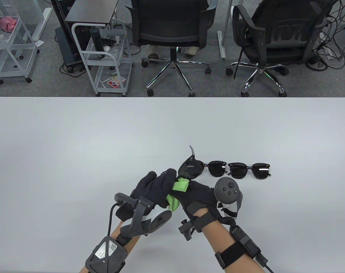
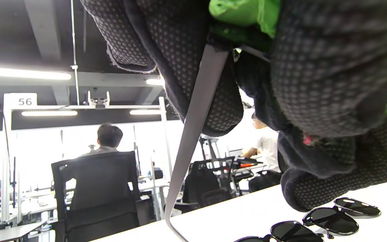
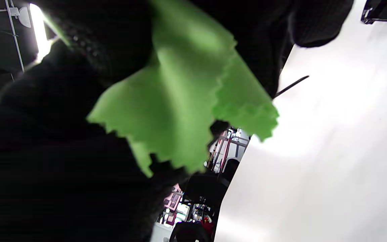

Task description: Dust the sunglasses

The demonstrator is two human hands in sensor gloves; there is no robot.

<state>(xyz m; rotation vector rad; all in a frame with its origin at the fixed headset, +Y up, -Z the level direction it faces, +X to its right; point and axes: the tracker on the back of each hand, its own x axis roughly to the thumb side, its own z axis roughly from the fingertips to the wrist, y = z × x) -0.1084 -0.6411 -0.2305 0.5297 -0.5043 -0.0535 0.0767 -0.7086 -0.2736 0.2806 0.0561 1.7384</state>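
Observation:
My left hand [image 1: 161,184] grips a pair of dark sunglasses [image 1: 191,169] just above the table, one temple arm [image 1: 193,150] sticking up. In the left wrist view that temple arm [image 2: 193,134] hangs down from my gloved fingers [image 2: 186,67]. My right hand [image 1: 196,194] holds a green cloth [image 1: 178,187] bunched between the two hands, at the lower edge of the held lens. The cloth also shows in the left wrist view [image 2: 244,11] and fills the right wrist view [image 3: 180,101].
Two more pairs of dark sunglasses [image 1: 218,168] [image 1: 249,170] lie side by side on the white table [image 1: 76,142], right of the held pair; they also show in the left wrist view [image 2: 331,220]. Office chairs and carts stand beyond the far edge.

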